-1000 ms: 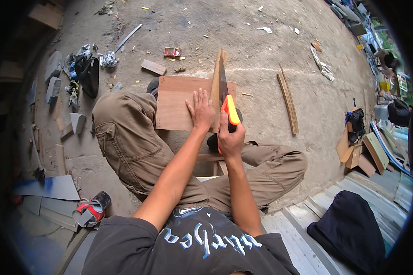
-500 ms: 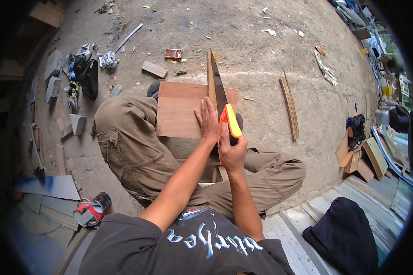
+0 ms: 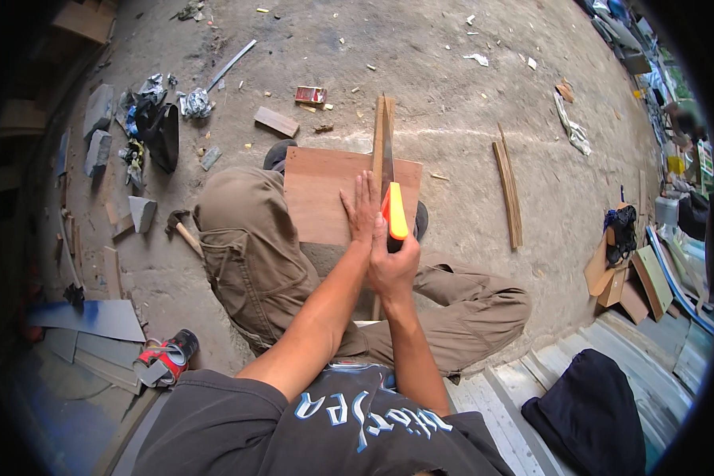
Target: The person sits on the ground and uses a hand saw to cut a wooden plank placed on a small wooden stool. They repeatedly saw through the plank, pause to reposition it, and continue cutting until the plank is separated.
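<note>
My right hand (image 3: 393, 266) is wrapped round the orange and yellow handle of a handsaw (image 3: 397, 213). The dark blade points away from me along the right side of a narrow wooden strip (image 3: 379, 131), seen nearly edge-on. Flat on a reddish-brown wooden board (image 3: 317, 186) lies my left hand (image 3: 362, 210), fingers stretched out, its fingertips beside or on the strip. The board rests in front of my bent legs, and the strip reaches past its far edge. Whether the teeth touch the wood cannot be made out.
On the concrete floor lie a small wood block (image 3: 277, 121), a red box (image 3: 311, 94) and, to the right, two thin wood strips (image 3: 508, 194). A hammer (image 3: 184, 230) is by my left knee. A red can (image 3: 166, 357) stands lower left, a dark cloth (image 3: 591, 412) lower right.
The saw has turned from a slant to nearly in line with the strip, its handle swinging slightly left relative to the board. The view has shifted, and more of the hammer shows.
</note>
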Demonstrator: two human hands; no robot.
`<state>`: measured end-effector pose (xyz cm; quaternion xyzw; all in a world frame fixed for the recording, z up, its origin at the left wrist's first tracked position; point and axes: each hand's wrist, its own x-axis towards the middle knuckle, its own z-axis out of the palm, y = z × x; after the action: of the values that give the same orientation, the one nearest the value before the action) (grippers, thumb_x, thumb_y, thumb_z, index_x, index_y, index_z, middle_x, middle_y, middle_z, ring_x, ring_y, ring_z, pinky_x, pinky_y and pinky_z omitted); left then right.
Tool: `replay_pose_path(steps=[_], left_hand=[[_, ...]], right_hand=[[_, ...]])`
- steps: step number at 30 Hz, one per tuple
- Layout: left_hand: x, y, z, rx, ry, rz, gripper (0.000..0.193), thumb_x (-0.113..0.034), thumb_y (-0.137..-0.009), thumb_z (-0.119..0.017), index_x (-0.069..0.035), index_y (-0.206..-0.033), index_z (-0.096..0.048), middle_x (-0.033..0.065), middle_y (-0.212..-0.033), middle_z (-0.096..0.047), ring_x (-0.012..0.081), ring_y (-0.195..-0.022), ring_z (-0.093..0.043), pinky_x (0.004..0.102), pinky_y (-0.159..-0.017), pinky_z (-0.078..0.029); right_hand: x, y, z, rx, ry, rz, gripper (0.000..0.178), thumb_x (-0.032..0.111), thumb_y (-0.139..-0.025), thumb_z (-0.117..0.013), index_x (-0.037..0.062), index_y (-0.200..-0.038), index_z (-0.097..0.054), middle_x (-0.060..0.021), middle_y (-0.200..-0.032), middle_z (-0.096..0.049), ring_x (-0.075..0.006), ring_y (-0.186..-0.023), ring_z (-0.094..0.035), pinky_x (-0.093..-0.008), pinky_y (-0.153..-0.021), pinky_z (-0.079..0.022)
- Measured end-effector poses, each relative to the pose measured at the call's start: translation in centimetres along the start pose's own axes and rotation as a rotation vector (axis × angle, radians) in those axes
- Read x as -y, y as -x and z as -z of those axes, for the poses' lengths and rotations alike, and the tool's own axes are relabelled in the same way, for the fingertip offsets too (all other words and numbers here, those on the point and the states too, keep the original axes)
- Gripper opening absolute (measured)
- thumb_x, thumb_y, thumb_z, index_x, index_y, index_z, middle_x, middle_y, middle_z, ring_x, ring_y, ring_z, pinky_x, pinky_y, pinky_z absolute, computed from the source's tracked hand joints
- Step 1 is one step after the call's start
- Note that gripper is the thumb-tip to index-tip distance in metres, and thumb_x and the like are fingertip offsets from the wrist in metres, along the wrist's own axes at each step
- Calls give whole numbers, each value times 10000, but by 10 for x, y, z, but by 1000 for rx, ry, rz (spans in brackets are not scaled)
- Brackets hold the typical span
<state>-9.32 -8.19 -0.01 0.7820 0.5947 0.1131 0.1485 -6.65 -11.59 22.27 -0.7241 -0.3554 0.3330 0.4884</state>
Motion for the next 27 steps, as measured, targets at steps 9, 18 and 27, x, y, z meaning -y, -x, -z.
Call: replay_pose_path(steps=[9, 18, 27], left_hand=[[1, 0, -8, 69, -125, 54, 779, -201, -915, -490, -50, -1565, -88, 109, -1640, -143, 233, -1514, -160, 634, -1178, -58], [-14, -6, 11, 93, 50, 6, 827, -197, -898, -511, -1, -1556, -50, 145, -1633, -145, 255, -1515, -150, 615, -1184, 11], [-7, -1, 8, 73, 7, 57, 955, -259, -849, -623, -5, -1556, -34, 145, -1633, -137, 253, -1515, -144, 616, -1185, 7]], right_hand=[[11, 4, 2, 5, -59, -23, 246, 177, -976, -606, -62, -930, -639, -27, -707, -616, -84, -663, -519, -279, -598, -441], [-19, -59, 9, -54, -65, -30, 276, 174, -934, -630, -77, -821, -615, -114, -611, -600, -117, -572, -522, -328, -540, -438], [-29, -16, 19, -39, -169, -37, 241, 150, -937, -616, -80, -866, -632, -80, -652, -622, -89, -616, -534, -289, -555, -436]])
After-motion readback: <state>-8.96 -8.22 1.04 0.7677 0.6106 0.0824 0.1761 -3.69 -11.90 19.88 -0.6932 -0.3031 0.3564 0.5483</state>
